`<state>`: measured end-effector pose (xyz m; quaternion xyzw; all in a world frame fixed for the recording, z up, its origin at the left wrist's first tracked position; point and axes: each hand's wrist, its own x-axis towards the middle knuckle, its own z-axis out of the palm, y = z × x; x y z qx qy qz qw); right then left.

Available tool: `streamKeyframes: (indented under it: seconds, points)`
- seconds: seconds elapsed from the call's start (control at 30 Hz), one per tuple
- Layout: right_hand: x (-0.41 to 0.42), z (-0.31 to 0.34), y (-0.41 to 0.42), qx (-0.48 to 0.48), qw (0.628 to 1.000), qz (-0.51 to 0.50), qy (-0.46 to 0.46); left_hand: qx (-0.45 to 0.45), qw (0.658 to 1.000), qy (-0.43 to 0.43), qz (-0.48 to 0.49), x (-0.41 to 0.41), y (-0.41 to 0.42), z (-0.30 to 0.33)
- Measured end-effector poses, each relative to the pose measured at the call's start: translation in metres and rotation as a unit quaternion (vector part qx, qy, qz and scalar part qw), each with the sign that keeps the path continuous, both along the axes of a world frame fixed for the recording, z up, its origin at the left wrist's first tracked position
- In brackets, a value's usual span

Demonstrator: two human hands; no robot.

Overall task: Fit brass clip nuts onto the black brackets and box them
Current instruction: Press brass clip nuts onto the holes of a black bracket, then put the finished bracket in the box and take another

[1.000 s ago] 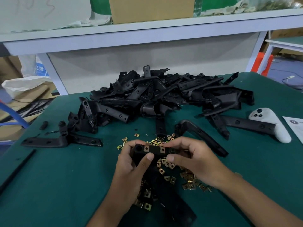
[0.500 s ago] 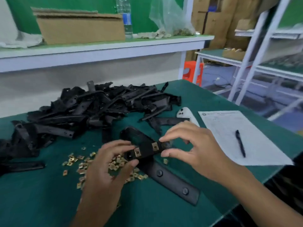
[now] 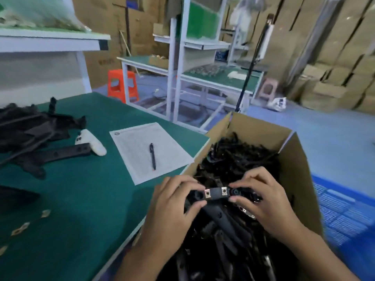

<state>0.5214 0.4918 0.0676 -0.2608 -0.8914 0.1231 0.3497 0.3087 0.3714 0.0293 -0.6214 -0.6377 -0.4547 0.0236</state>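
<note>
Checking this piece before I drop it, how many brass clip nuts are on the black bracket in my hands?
2: a left brass clip nut and a right one on the black plastic bracket; its underside is hidden.

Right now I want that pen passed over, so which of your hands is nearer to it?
Left. The left hand is just right of the pen and nearer me; the right hand is farther right, over the box.

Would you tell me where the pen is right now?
In the head view, the pen lies on the paper sheet, left of the cardboard box.
</note>
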Motion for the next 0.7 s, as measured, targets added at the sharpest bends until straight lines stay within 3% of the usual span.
streamKeyframes:
  seconds: [0.1, 0.23, 0.37, 0.47, 0.6, 0.7]
  points:
    - [0.013, -0.013, 0.007, -0.018, 0.998, -0.051, -0.010, -0.065, 0.997, 0.027, 0.005, 0.014, 0.003, -0.003]
    - [0.006, -0.056, 0.018, -0.170, 0.977, -0.088, 0.089, -0.050, 0.996, 0.033, 0.067, -0.015, -0.035, -0.002]
    - [-0.091, -0.104, 0.003, -0.220, 0.975, 0.029, -0.018, -0.063, 0.974, -0.004, 0.218, -0.089, -0.119, -0.004]
    - [-0.174, -0.088, -0.048, -0.254, 0.957, 0.133, -0.038, -0.066, 0.941, -0.061, 0.326, -0.146, -0.197, -0.007]
    - [-0.287, -0.052, -0.119, -0.226, 0.938, 0.265, 0.000, 0.015, 0.880, -0.100, 0.464, -0.202, -0.286, -0.015]
    - [-0.377, -0.039, -0.156, -0.186, 0.926, 0.318, -0.087, 0.026, 0.821, -0.138, 0.553, -0.219, -0.319, -0.029]
